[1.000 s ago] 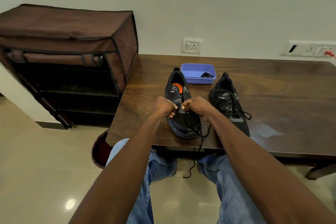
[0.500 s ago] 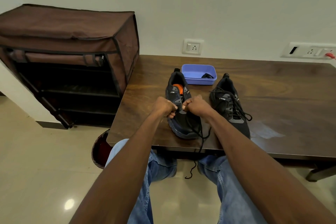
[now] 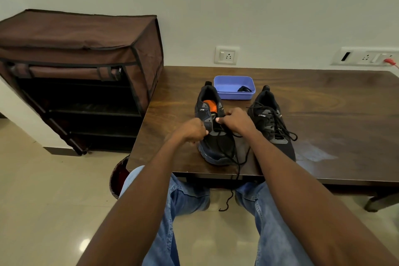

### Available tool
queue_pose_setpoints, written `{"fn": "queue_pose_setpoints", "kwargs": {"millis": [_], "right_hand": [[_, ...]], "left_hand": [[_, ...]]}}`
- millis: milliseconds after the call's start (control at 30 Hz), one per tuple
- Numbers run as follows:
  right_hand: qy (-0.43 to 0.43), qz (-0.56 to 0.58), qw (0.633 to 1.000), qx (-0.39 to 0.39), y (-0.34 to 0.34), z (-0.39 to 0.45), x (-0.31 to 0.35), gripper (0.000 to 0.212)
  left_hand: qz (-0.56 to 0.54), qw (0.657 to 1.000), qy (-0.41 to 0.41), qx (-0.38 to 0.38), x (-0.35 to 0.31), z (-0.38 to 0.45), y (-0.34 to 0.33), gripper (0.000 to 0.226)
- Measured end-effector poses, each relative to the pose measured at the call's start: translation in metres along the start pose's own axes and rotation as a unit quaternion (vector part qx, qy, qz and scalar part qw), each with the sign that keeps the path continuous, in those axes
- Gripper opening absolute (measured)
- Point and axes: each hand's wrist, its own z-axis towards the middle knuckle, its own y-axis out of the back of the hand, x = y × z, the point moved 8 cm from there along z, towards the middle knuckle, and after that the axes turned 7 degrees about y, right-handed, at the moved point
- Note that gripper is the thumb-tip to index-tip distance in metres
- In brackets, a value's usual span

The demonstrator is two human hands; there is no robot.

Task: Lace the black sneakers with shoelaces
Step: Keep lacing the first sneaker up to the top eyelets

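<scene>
Near the counter's [image 3: 172,101] front edge, both hands work the left sneaker [image 3: 212,134]: left hand [image 3: 192,130] and right hand [image 3: 236,122] each pinch its shoelace [image 3: 236,164] in curled fingers.

A: Left hand [image 3: 192,130]?
B: Forearm bare, stretched forward; fingers [image 3: 204,131] curled tight, pinching, knuckles up.
A: Right hand [image 3: 236,121]?
B: Forearm bare, stretched forward, a little farther out; fingers [image 3: 220,119] curled, thumb tucked in, pinching. The two fists sit near each other, apart.
</scene>
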Motion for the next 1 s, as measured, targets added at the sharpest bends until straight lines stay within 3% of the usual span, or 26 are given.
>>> {"fn": "queue_pose_setpoints", "kwargs": {"millis": [133, 233, 300, 367, 400, 433, 467, 533, 600, 633, 833, 900, 1000], "right_hand": [[-0.031, 0.014, 0.999, -0.016, 0.003, -0.001, -0.003, 0.035], [-0.054, 0.020, 0.998, -0.014, 0.001, 0.001, -0.005, 0.036], [-0.066, 0.017, 0.998, -0.010, 0.001, 0.001, -0.006, 0.044], [-0.068, 0.015, 0.998, -0.005, -0.001, 0.001, -0.006, 0.047], [-0.069, 0.017, 0.997, -0.004, -0.002, 0.001, -0.006, 0.047], [-0.071, 0.019, 0.997, -0.002, -0.002, 0.002, -0.006, 0.047], [-0.073, 0.025, 0.997, 0.002, -0.004, 0.002, -0.006, 0.045], [-0.073, 0.028, 0.997, 0.009, -0.006, 0.002, -0.005, 0.041], [-0.073, 0.029, 0.997, 0.019, -0.009, 0.002, -0.004, 0.040], [-0.073, 0.031, 0.997, 0.021, -0.009, 0.001, -0.004, 0.040], [-0.076, 0.051, 0.996, 0.016, -0.014, 0.003, -0.007, 0.036], [-0.077, 0.036, 0.996, -0.001, -0.012, 0.002, -0.006, 0.036], [-0.077, 0.002, 0.996, -0.042, -0.001, 0.000, -0.008, 0.038]], "left_hand": [[0.127, 0.979, 0.017, 0.157, 0.022, -0.023, -0.020, 0.012], [0.295, 0.901, 0.087, 0.306, 0.053, -0.043, -0.063, 0.022], [0.399, 0.841, 0.110, 0.348, 0.065, -0.055, -0.084, 0.032], [0.451, 0.803, 0.120, 0.370, 0.072, -0.059, -0.090, 0.034], [0.441, 0.805, 0.125, 0.375, 0.073, -0.060, -0.085, 0.031], [0.400, 0.834, 0.126, 0.359, 0.071, -0.056, -0.076, 0.024], [0.328, 0.881, 0.121, 0.318, 0.066, -0.046, -0.063, 0.017], [0.150, 0.972, 0.090, 0.155, 0.050, -0.024, -0.021, 0.014], [0.008, 0.999, 0.030, -0.012, 0.036, -0.005, 0.018, 0.027], [-0.035, 0.999, 0.003, -0.034, 0.028, -0.003, 0.023, 0.030], [0.030, 0.997, -0.053, -0.057, 0.010, 0.002, 0.012, 0.026], [0.036, 0.998, -0.044, 0.010, 0.014, -0.004, 0.007, 0.025], [0.115, 0.978, -0.029, 0.174, 0.023, -0.033, -0.021, 0.021]]}}
